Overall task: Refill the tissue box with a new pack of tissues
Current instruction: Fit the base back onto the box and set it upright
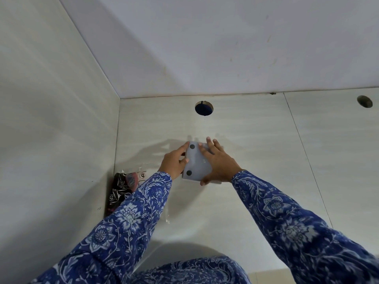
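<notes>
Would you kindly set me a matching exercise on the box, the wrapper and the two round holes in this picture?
Things:
1. pale box
2. crinkled wrapper
3. middle hole
4. far-right hole

Descriptions:
A. lies by the left wall
B. dark blue inside
C. held between both hands, left hand and right hand
D. grey inside, near the picture's edge

Pairs: 1-C, 2-A, 3-B, 4-D

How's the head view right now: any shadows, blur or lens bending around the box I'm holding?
Head view: wide-angle bending curves the tile seams; soft shadows of both hands fall left of and above the pale grey plastic box; the left hand and right hand look slightly soft; no strong glare; the crinkled clear wrapper glints faintly.
</notes>
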